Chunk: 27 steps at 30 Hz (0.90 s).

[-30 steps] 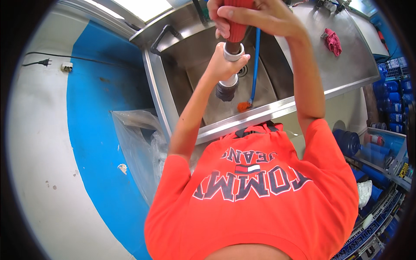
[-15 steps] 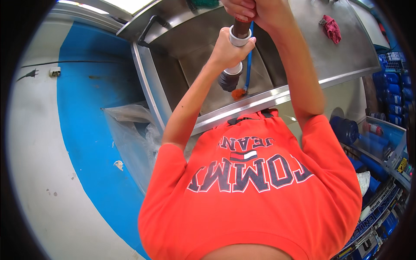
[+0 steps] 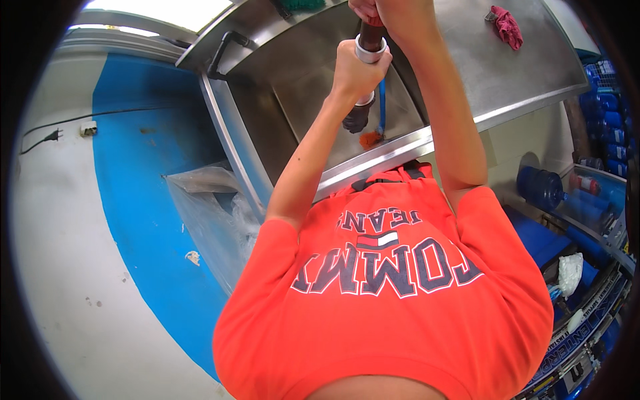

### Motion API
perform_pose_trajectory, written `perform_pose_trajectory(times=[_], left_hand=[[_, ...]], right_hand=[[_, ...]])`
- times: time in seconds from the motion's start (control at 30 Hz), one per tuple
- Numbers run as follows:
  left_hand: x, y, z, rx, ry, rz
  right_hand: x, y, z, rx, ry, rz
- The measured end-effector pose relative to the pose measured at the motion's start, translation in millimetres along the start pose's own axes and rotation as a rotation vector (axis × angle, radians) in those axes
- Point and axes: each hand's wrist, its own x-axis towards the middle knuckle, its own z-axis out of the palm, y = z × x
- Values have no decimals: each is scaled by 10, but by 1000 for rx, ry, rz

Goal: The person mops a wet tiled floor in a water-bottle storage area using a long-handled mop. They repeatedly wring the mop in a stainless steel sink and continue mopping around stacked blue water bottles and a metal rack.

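Over the steel sink (image 3: 267, 110), a white tube (image 3: 365, 100) slants away from me, with a dark brown rod (image 3: 371, 35) coming out of its upper end and a dark, bunched-looking piece (image 3: 356, 120) at its lower end. My left hand (image 3: 357, 72) is wrapped round the tube's upper part. Beyond it, my right hand (image 3: 400, 17) closes on the rod's reddish upper end, partly cut off by the picture's edge. Behind the tube, a blue-handled brush (image 3: 382, 110) with orange bristles (image 3: 371, 139) leans in the basin.
A black faucet (image 3: 230, 50) stands at the sink's left corner. On the steel drainboard (image 3: 507, 80) lies a crumpled pink cloth (image 3: 508, 30). A clear plastic sheet (image 3: 213, 200) hangs on the left. Blue water jugs (image 3: 540, 187) stand at the right.
The view has shifted and turned slightly. Both hands keep their grips, and the tube with its rod sits a little higher in the picture.
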Motion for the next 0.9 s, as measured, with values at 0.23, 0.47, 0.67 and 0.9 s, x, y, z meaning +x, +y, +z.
perform_pose_trajectory(times=[0.23, 0.47, 0.67, 0.9], left_hand=[[1, -62, 74, -44, -84, -38], [33, 26, 308, 46, 104, 28], [133, 55, 496, 20, 111, -11], [179, 89, 655, -5, 228, 15]], right_hand=[[30, -15, -136, 108, -85, 43], [175, -19, -375, 220, -208, 59], [353, 42, -577, 203, -346, 130], [530, -16, -623, 170, -610, 231]])
